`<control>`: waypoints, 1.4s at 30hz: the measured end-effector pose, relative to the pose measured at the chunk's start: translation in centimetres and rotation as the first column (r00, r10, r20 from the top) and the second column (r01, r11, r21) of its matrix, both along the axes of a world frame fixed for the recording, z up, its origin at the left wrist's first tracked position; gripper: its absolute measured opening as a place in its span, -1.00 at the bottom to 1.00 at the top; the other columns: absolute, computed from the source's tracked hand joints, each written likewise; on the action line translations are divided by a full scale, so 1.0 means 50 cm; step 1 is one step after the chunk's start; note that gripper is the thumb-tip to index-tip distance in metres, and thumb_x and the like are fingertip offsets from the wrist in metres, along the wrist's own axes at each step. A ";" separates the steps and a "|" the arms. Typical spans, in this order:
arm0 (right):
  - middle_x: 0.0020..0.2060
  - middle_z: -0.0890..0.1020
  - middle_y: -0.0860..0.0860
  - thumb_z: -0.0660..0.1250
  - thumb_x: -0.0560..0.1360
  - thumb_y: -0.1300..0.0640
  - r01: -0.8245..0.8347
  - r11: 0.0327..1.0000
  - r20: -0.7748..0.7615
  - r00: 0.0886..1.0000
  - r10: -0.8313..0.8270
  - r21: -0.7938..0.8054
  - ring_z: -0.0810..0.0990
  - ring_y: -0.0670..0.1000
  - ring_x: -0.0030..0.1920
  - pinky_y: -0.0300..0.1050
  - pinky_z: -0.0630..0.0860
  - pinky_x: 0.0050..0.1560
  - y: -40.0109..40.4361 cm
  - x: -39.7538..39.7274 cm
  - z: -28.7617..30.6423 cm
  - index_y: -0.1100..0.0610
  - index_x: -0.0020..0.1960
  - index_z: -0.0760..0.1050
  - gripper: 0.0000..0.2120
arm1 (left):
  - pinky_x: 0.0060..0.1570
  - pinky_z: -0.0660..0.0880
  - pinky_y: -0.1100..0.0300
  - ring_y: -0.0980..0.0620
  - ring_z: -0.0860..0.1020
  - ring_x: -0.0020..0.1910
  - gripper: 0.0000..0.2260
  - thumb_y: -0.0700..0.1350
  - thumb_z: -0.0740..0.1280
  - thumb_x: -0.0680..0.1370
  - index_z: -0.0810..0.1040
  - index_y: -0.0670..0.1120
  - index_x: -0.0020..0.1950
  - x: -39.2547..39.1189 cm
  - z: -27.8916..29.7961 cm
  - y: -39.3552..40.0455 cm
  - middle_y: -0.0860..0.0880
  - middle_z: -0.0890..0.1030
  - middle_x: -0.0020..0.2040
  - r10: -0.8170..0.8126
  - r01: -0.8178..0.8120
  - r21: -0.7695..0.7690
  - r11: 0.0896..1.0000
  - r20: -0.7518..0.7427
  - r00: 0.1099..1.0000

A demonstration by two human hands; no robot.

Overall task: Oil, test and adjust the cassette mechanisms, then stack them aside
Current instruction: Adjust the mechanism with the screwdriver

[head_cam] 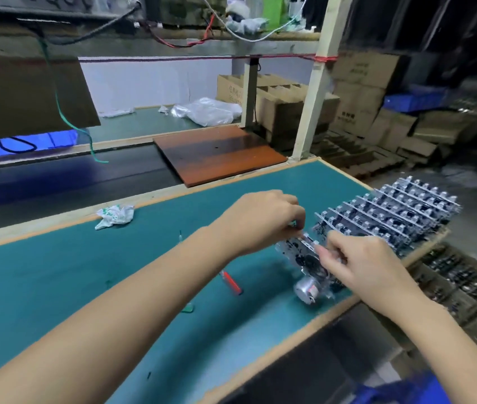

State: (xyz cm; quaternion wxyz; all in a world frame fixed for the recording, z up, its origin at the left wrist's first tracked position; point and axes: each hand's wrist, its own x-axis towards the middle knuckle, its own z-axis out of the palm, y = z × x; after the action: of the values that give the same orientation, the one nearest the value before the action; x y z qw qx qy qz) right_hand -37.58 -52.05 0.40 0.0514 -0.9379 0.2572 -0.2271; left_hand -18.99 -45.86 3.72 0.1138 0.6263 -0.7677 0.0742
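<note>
A mechanism (307, 258) sits between both hands above the green surface (56, 272). The left hand (263, 220) pinches its far edge; the right hand (368, 260) grips its near side. The stack (391, 217) lies just beyond.

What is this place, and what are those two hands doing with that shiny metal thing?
This is a workbench, seen from a camera worn on a person's head, so you look down at that person's own arms. There is no robot here. The left hand and the right hand both hold one cassette mechanism, the moving insides of a tape player. The round silver part at its bottom is its little motor. Beside it, at the edge of the green table, stands a stack of mechanisms like it. Also on the table lie a small red-handled tool and a crumpled wrapper. Behind are an orange board and cardboard boxes.
</note>
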 end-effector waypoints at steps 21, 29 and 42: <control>-0.47 0.44 -0.12 0.14 0.45 -0.22 -0.175 0.978 0.154 0.976 0.157 0.113 0.38 -0.10 -0.45 -0.19 0.33 -0.45 0.160 0.115 -0.003 -0.08 -0.19 0.34 -0.77 | 0.02 0.38 0.39 0.30 0.44 0.03 -0.75 0.07 0.30 0.53 0.51 0.13 0.19 0.041 -0.069 0.242 0.28 0.51 0.05 0.258 -0.285 -0.009 0.958 -0.398 0.880; -0.20 0.50 -0.12 0.10 0.56 -0.19 -0.694 0.666 -0.086 0.672 0.736 0.275 0.49 -0.07 -0.12 -0.16 0.31 -0.16 0.388 0.333 -0.060 -0.10 0.02 0.31 -0.82 | -0.11 0.38 0.34 0.36 0.46 -0.17 -0.97 0.04 0.37 0.51 0.61 0.14 -0.09 0.143 -0.113 0.632 0.29 0.55 -0.18 0.780 -0.789 0.158 0.594 -0.353 0.517; 0.30 0.44 0.15 0.18 0.56 0.24 -0.793 0.318 0.125 0.438 0.890 0.520 0.39 0.11 0.29 -0.08 0.26 0.27 0.818 0.676 -0.049 0.18 0.42 0.28 -0.57 | -0.53 0.48 0.01 -0.25 0.59 -0.42 -0.51 0.00 0.56 0.31 0.57 -0.28 0.10 0.184 -0.098 1.018 -0.22 0.55 -0.13 0.956 -0.951 -0.099 -0.294 -0.029 -0.293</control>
State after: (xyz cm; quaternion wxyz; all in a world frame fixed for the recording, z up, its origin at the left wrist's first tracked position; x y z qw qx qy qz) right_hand -3.77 -11.13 -2.04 0.3824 -0.8980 -0.2176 -0.0019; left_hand -9.77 5.05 -1.17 0.0094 0.9812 0.0472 0.1867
